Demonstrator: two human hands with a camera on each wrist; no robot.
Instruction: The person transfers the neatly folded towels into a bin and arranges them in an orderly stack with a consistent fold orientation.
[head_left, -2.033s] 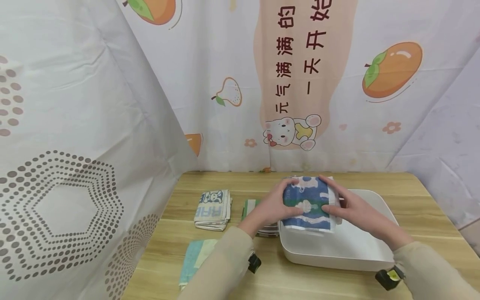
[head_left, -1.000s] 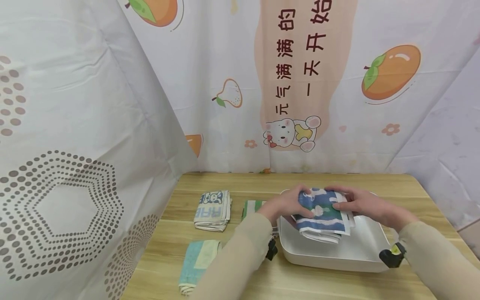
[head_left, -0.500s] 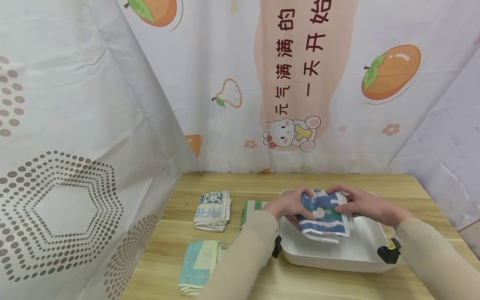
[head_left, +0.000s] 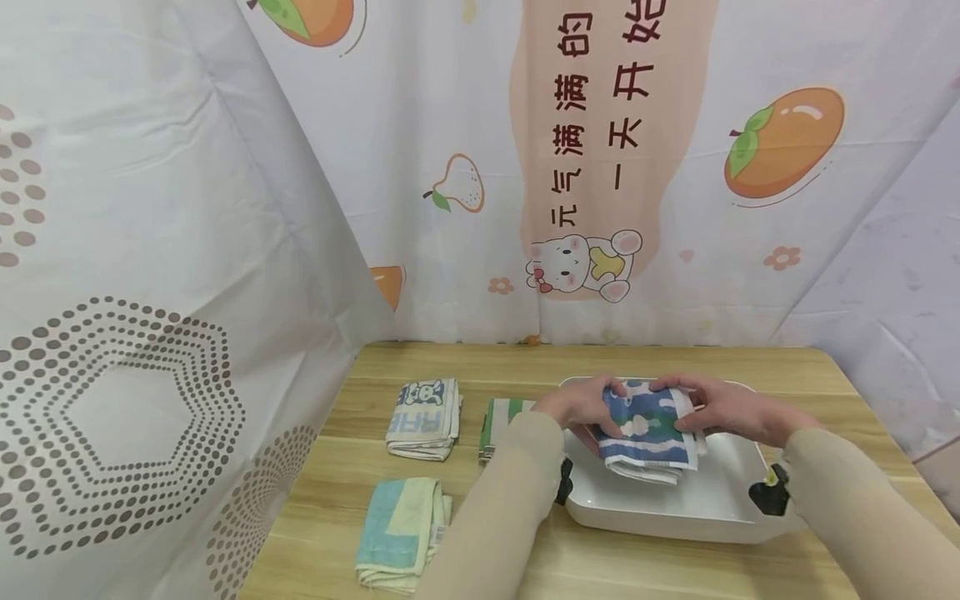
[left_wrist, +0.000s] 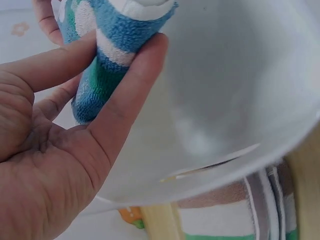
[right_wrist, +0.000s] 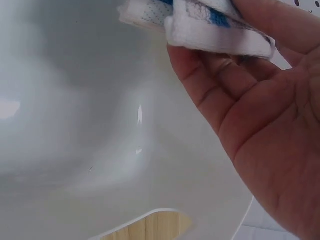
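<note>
A folded towel (head_left: 648, 429), blue with white and green patterning, is held between both hands over a white plastic bin (head_left: 678, 521). My left hand (head_left: 581, 408) grips its left side, thumb on top and fingers beneath, as the left wrist view shows around the towel's rolled blue fold (left_wrist: 112, 45). On the other side my right hand (head_left: 731, 408) pinches the towel's white edge (right_wrist: 220, 37), with the thumb on one face and fingers below. The bin's smooth inner wall (right_wrist: 90, 125) shows under the towel in the right wrist view.
Left of the bin lies a green-and-white striped folded towel (head_left: 501, 417), partly behind the left sleeve. Farther left are a cream towel with a skull print (head_left: 423, 421) and a teal-and-yellow towel (head_left: 397, 533). A printed curtain (head_left: 457, 250) hangs behind the wooden table (head_left: 600, 575).
Over two seconds, both hands have brought the blue towel slightly right and lower over the bin. In the last half second it has barely moved.
</note>
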